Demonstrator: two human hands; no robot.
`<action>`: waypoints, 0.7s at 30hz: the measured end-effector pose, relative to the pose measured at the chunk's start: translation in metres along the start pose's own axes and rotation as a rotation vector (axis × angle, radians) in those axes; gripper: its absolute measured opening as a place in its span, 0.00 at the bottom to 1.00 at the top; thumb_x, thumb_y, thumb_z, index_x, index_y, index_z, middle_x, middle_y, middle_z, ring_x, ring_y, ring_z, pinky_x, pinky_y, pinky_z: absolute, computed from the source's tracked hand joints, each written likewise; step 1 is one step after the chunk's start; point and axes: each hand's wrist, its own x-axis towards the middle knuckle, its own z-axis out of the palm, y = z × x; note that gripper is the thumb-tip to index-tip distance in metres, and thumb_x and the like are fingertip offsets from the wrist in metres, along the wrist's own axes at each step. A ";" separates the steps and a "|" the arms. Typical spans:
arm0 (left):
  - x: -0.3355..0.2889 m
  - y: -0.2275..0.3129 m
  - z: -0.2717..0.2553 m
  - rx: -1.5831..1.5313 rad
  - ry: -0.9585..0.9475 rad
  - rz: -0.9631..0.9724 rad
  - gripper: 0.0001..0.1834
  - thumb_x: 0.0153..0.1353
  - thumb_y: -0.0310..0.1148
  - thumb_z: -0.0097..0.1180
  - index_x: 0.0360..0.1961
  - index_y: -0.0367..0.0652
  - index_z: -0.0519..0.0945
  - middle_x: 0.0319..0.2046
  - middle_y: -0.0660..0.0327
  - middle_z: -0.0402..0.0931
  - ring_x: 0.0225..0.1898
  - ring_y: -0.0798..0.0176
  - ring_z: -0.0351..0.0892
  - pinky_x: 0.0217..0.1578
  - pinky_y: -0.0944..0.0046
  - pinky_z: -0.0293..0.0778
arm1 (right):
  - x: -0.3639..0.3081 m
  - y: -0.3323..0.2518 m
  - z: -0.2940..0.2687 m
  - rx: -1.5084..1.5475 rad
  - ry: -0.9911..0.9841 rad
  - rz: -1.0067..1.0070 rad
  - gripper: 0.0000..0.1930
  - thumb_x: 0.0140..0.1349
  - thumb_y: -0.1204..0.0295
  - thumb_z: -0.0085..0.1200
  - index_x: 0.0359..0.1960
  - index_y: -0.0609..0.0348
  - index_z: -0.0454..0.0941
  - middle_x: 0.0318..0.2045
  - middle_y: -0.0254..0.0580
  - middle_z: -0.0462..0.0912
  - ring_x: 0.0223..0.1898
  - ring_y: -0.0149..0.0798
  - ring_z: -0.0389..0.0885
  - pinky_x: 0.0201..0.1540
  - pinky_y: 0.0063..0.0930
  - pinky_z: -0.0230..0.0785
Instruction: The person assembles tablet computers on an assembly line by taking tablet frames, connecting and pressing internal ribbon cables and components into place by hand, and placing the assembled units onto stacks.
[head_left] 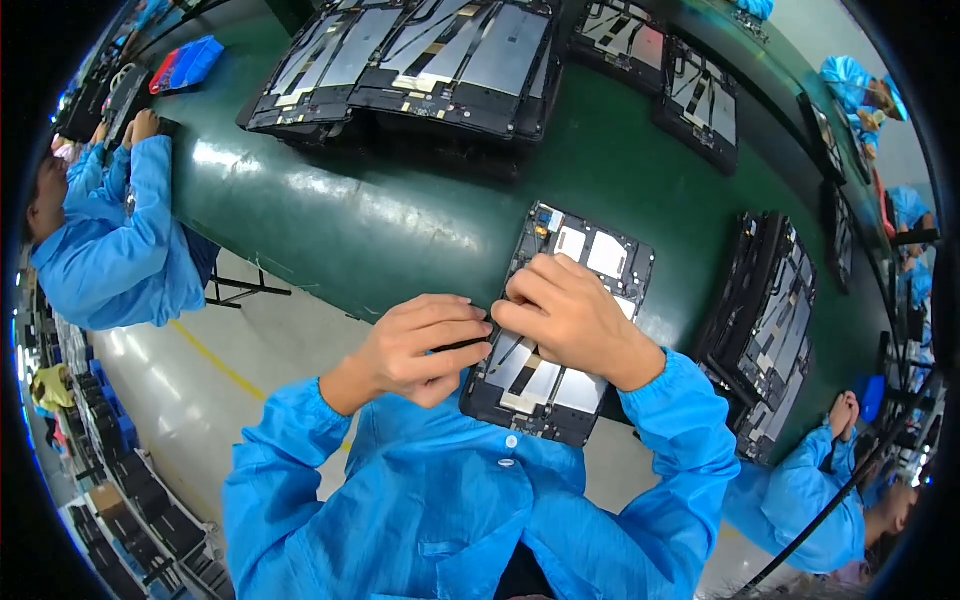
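An opened tablet (590, 392) lies tilted in front of me, its silver battery cells, black frame and flat cables bare. Its lower part reaches past the bench's near edge. My left hand (425, 345) is closed at the tablet's left edge, its bent fingertips touching the rim. Over the middle of the same tablet, my right hand (575, 315) is closed, with thumb and fingers bent together near the left rim. Whatever lies between the right fingertips is hidden by the hand.
Stacks of opened tablets (430, 75) stand on the green bench (300, 195) at the back, with another stack (765, 325) at right. Two more units (700, 105) lie at back right. A blue bin (188, 65) is far left. Co-workers in blue sit left (120, 235) and right (810, 505).
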 end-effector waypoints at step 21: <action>-0.003 -0.021 -0.018 -0.033 -0.289 0.174 0.24 0.53 0.32 0.66 0.54 0.39 0.91 0.61 0.47 0.89 0.60 0.44 0.90 0.70 0.43 0.84 | -0.004 -0.005 -0.003 -0.110 0.004 -0.001 0.08 0.59 0.71 0.66 0.38 0.50 0.80 0.35 0.35 0.73 0.40 0.41 0.76 0.42 0.36 0.69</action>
